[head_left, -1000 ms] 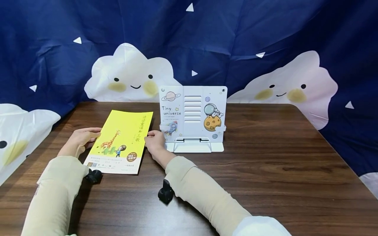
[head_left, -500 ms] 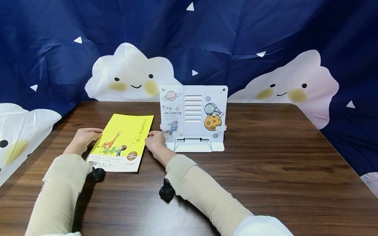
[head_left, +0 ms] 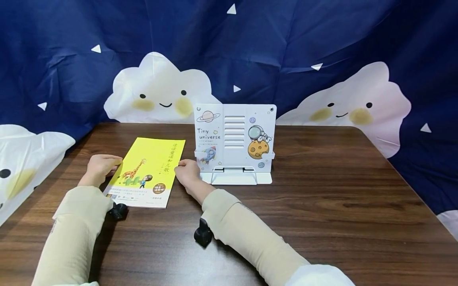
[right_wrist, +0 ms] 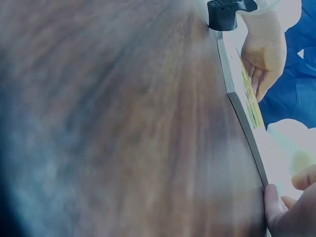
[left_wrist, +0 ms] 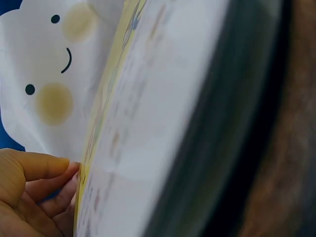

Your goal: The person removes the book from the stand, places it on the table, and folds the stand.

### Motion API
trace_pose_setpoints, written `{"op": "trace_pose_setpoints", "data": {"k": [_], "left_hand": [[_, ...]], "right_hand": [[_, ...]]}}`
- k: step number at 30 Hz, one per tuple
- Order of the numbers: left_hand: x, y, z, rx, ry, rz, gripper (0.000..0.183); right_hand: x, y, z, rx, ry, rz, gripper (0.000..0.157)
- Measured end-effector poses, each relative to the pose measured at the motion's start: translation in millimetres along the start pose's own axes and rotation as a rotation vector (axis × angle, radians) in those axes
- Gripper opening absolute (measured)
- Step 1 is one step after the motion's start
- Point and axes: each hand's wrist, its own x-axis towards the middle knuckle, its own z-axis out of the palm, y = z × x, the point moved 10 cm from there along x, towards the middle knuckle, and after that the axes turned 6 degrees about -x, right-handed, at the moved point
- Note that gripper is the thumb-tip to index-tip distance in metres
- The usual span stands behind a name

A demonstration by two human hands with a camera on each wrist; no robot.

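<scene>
A yellow book point(head_left: 144, 167) with a giraffe and a child on its cover lies face up on the table's left side. My left hand point(head_left: 101, 167) is at the book's left edge, thumb and curled fingertips meeting there, which the left wrist view shows up close. Opposite it, my right hand point(head_left: 187, 172) holds the right edge; in the right wrist view its thumb point(right_wrist: 273, 202) touches the book's side. The fingers under the book are hidden. Just right of that hand stands a white book stand point(head_left: 234, 137) printed with planets and an astronaut.
The brown wooden table point(head_left: 322, 198) extends well to the right of the stand. A dark blue cloth point(head_left: 250, 47) with smiling clouds hangs behind it. A black camera mount point(head_left: 203, 234) sits beneath the right sleeve, another point(head_left: 119, 211) beside the left.
Over the last second the book's far edge has come lower and nearer, its near edge slightly back. The left hand has shifted slightly right; the right hand has hardly moved. The stand stays put.
</scene>
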Motion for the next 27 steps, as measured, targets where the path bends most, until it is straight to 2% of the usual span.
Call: {"op": "trace_pose_setpoints", "data": {"k": [5,12,16,19,23,25,27], "left_hand": [[0.0,-2.5,0.1,-0.024,-0.012,-0.024,0.048],[-1.1,0.2,-7.1,-0.058,0.077,-0.032,0.045],[1.4,-2.0,-7.9,-0.077,0.06,-0.032,0.045],[15.4,-10.1,-10.3,-0.074,0.043,-0.009,0.047],[43.8,-24.7,-19.5,-0.009,0.081,0.044,0.049],[54.5,-27.7,-22.9,0.034,0.099,0.075,0.05],[61.7,-28.1,-24.5,0.034,0.107,0.097,0.052]], "right_hand": [[-2,0,-0.3,0.022,-0.022,-0.001,0.025],[-7,-2,2.2,0.037,-0.074,-0.015,0.029],[-11,-3,3.5,0.037,-0.11,-0.019,0.03],[-14,-4,1.8,0.043,-0.126,-0.027,0.03],[-18,-10,-1.9,0.054,-0.147,-0.052,0.031],[-19,-14,-4.7,0.051,-0.154,-0.072,0.031],[-21,-18,-7.4,0.04,-0.164,-0.093,0.031]]}}
